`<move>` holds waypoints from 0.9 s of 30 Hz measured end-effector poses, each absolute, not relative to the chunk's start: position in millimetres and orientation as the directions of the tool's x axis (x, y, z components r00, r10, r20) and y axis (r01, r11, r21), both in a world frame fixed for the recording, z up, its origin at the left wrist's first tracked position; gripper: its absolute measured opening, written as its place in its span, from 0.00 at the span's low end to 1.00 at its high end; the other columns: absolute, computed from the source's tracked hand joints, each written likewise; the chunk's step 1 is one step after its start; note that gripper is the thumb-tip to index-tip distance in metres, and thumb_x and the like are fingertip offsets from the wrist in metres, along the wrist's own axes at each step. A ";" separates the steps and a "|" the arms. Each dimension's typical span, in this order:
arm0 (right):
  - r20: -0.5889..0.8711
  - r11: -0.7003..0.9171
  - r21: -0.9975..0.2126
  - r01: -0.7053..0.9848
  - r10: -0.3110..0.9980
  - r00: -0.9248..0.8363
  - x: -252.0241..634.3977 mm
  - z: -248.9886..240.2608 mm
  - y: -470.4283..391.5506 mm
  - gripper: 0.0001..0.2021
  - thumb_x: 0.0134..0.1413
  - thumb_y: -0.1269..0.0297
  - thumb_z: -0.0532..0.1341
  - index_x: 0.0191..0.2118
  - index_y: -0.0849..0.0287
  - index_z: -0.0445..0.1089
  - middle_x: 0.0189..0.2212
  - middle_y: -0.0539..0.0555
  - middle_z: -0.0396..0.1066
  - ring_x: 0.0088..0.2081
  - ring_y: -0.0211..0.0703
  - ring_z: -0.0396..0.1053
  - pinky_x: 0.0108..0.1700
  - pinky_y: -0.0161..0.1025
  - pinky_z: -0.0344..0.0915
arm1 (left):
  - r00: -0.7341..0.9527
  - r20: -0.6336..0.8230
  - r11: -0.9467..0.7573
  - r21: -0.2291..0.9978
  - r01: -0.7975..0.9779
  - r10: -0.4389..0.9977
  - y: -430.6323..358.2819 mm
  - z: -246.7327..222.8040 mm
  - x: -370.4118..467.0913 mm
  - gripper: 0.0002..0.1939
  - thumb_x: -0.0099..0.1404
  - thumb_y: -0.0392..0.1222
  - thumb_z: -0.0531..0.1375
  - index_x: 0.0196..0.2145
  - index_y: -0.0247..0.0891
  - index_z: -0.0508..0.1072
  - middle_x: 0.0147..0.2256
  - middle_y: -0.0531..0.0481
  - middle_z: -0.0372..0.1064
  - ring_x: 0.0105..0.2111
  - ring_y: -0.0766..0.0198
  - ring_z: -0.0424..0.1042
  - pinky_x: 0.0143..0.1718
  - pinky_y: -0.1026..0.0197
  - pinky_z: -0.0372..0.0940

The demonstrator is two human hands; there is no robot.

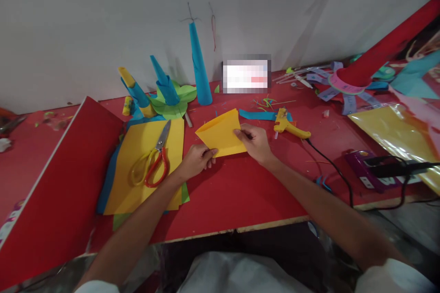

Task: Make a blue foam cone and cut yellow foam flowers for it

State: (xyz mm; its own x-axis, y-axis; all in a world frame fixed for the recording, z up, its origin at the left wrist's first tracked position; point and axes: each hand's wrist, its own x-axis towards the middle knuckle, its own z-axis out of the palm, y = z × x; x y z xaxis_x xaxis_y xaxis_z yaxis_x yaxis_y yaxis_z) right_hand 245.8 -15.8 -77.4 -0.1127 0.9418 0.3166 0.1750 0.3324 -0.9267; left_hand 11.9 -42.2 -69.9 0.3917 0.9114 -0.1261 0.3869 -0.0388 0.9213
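A folded piece of yellow paper [223, 136] is held between my two hands over the red table [220, 206]. My left hand [201, 161] pinches its lower left corner, thumb on top. At the paper's right edge, my right hand [255, 143] grips with the thumb in front and the fingers behind. The paper's upper edge shows its layers slightly apart. Left of my left hand, red-and-yellow-handled scissors [156, 158] lie on a stack of yellow sheets [120, 183]. A yellow glue gun [290, 126] rests to the right of my right hand, beside a blue paper strip [257, 115].
Blue paper cones [200, 71] stand near the wall, one with green petals [184, 96]. A red panel [68, 183] rises at left. A purple power strip [367, 171] with black cables lies right. A blurred screen [245, 74] leans behind; a red cone [388, 48] slants at upper right.
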 end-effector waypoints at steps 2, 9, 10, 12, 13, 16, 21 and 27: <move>0.273 0.296 -0.947 0.129 0.947 -0.168 245.2 -78.5 -14.6 0.27 0.64 0.33 0.61 0.32 0.56 0.70 0.27 0.50 0.66 0.29 0.40 0.62 0.32 0.38 0.61 | 0.362 -0.116 -0.037 0.920 0.390 0.925 -42.1 -72.4 11.6 0.26 0.73 0.58 0.61 0.24 0.37 0.71 0.16 0.54 0.66 0.14 0.72 0.64 0.17 0.69 0.59; 0.092 0.154 -0.972 0.180 0.945 -0.314 242.5 -81.1 -15.5 0.28 0.61 0.31 0.62 0.36 0.56 0.69 0.23 0.48 0.67 0.24 0.40 0.64 0.29 0.38 0.61 | 0.360 -0.075 -0.064 0.931 0.360 0.930 -43.9 -74.8 10.4 0.26 0.73 0.60 0.62 0.26 0.36 0.75 0.19 0.51 0.72 0.16 0.71 0.67 0.20 0.68 0.61; 0.100 0.172 -0.964 0.205 0.942 -0.319 243.2 -81.3 -15.0 0.29 0.63 0.31 0.61 0.35 0.56 0.69 0.21 0.47 0.65 0.23 0.39 0.63 0.28 0.38 0.59 | 0.354 -0.060 -0.065 0.941 0.332 0.933 -43.4 -75.4 10.2 0.26 0.72 0.60 0.63 0.26 0.36 0.74 0.20 0.50 0.74 0.16 0.71 0.68 0.21 0.68 0.62; 0.133 0.223 -0.941 0.254 0.935 -0.327 245.0 -82.4 -13.2 0.30 0.64 0.30 0.59 0.35 0.57 0.69 0.21 0.47 0.62 0.24 0.39 0.61 0.28 0.38 0.56 | 0.321 -0.033 -0.057 0.962 0.266 0.946 -41.1 -77.2 9.4 0.26 0.71 0.61 0.64 0.26 0.36 0.73 0.22 0.48 0.76 0.18 0.69 0.71 0.22 0.67 0.64; 0.145 0.241 -0.932 0.272 0.933 -0.329 245.9 -83.3 -12.1 0.30 0.64 0.30 0.58 0.35 0.57 0.69 0.21 0.47 0.62 0.25 0.39 0.60 0.28 0.38 0.55 | 0.299 -0.025 -0.049 0.970 0.238 0.954 -39.4 -78.2 8.8 0.27 0.70 0.62 0.65 0.26 0.36 0.73 0.23 0.47 0.77 0.18 0.68 0.72 0.23 0.66 0.66; 0.142 0.259 -0.908 0.330 0.930 -0.339 247.9 -86.9 -9.9 0.32 0.63 0.27 0.55 0.32 0.56 0.66 0.23 0.49 0.60 0.27 0.39 0.58 0.28 0.37 0.52 | 0.243 -0.002 -0.045 0.981 0.188 0.970 -34.1 -80.5 6.7 0.28 0.69 0.66 0.64 0.28 0.38 0.71 0.24 0.48 0.77 0.20 0.66 0.74 0.24 0.64 0.70; 0.088 0.227 -0.873 0.432 0.944 -0.318 248.6 -90.0 -9.8 0.32 0.62 0.28 0.56 0.27 0.55 0.60 0.21 0.50 0.60 0.26 0.39 0.59 0.28 0.38 0.52 | 0.185 0.014 -0.043 0.987 0.155 0.983 -30.4 -82.1 5.2 0.27 0.68 0.69 0.63 0.35 0.39 0.71 0.24 0.51 0.75 0.21 0.63 0.75 0.23 0.62 0.72; 0.083 0.200 -0.898 0.393 0.952 -0.296 246.8 -88.3 -7.3 0.32 0.62 0.29 0.56 0.34 0.58 0.70 0.29 0.54 0.72 0.31 0.44 0.68 0.33 0.39 0.61 | 0.251 -0.018 -0.041 0.974 0.225 0.968 -34.6 -86.1 8.2 0.29 0.69 0.66 0.65 0.26 0.37 0.72 0.21 0.47 0.75 0.19 0.65 0.74 0.24 0.64 0.70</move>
